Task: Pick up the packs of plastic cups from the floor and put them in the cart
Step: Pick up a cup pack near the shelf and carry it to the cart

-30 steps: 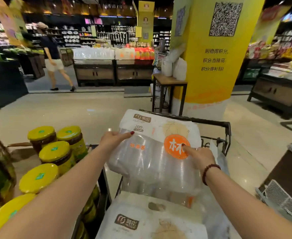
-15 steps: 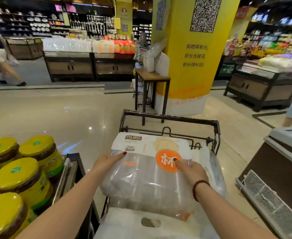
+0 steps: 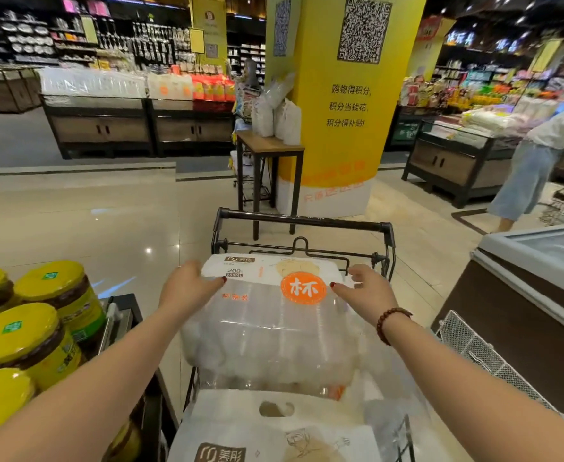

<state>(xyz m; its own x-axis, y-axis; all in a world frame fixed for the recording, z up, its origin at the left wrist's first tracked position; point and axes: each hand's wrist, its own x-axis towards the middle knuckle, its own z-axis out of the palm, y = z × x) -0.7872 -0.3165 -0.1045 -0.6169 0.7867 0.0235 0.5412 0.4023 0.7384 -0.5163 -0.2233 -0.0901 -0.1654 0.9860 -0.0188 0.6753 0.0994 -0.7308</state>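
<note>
A clear pack of plastic cups (image 3: 274, 338) with an orange round label lies in the black wire cart (image 3: 307, 221), on top of another white-labelled pack of cups (image 3: 274, 435) nearer to me. My left hand (image 3: 187, 291) holds the upper pack's far left corner, thumb on top and fingers hidden behind the edge. My right hand (image 3: 369, 291) is at the far right corner with its fingers spread apart and only the thumb touching the wrapper.
Jars with yellow lids (image 3: 17, 331) stand on a shelf close at my left. A chest freezer (image 3: 540, 261) with a wire basket stands at the right. Beyond the cart are a small table (image 3: 270, 148), a yellow pillar (image 3: 340, 128) and a bending person (image 3: 534, 168).
The pack went down from in front of me into the cart onto the other pack. Both hands slid to its far corners, and the right hand's fingers spread.
</note>
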